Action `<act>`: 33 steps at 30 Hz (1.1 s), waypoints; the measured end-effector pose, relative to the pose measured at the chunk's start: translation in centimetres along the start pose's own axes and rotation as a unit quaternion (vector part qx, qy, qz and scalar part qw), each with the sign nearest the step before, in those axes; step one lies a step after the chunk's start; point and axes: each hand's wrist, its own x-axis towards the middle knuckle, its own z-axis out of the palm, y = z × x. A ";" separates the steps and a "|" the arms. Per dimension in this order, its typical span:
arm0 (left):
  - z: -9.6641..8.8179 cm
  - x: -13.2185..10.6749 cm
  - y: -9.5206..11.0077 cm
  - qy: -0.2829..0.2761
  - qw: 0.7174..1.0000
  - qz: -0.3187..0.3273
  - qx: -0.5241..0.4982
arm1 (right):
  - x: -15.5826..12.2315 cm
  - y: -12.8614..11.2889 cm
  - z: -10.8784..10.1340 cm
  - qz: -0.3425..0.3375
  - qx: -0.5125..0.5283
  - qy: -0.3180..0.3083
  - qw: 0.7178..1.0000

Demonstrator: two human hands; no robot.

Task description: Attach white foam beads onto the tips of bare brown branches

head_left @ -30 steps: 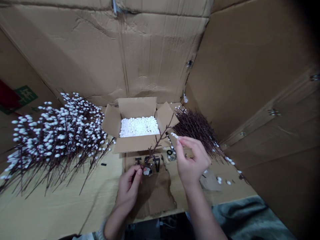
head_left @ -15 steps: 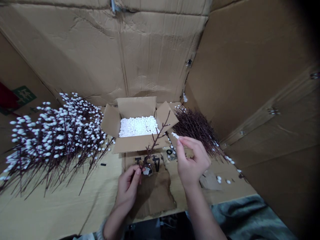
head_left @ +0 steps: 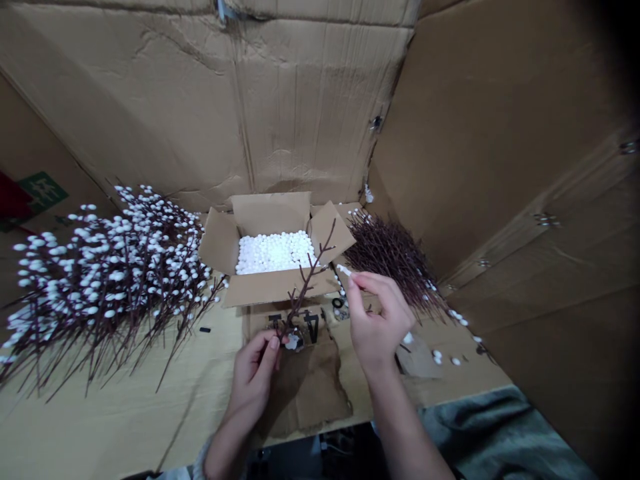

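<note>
My left hand is shut on the lower end of a thin dark-brown artificial twig, which rises toward the open carton. My right hand pinches a small white foam bud between thumb and forefinger, a short way right of the twig and not touching it. A small round dish with white matter sits just beyond my left fingertips, partly hidden by the twig.
An open carton of white foam balls stands behind my hands. A heap of white-budded branches lies left, and bare brown twigs lie right. Loose buds and torn cardboard rest on the pale table, with cardboard walls behind.
My right hand has moved slightly left, bringing the white bud closer to the twig. My left hand still holds the twig, and the whole view has shifted slightly.
</note>
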 end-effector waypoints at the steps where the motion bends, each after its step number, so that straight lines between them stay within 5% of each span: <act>1: 0.0 0.0 0.0 0.001 1.000 -0.001 -0.001 | 0.0 -0.1 -0.1 -0.009 0.010 0.007 1.000; 20: 0.0 -0.1 -0.2 -0.016 1.000 -0.018 -0.020 | 0.1 -1.1 -0.6 -0.059 0.039 -0.021 0.997; 28: 0.0 0.0 -0.2 -0.018 0.999 -0.013 -0.036 | -0.2 0.1 -0.2 0.005 -0.013 -0.026 1.000; 33: 0.0 0.0 -0.1 -0.012 0.999 -0.024 -0.048 | -2.1 -0.2 -1.2 0.071 0.055 -0.147 0.985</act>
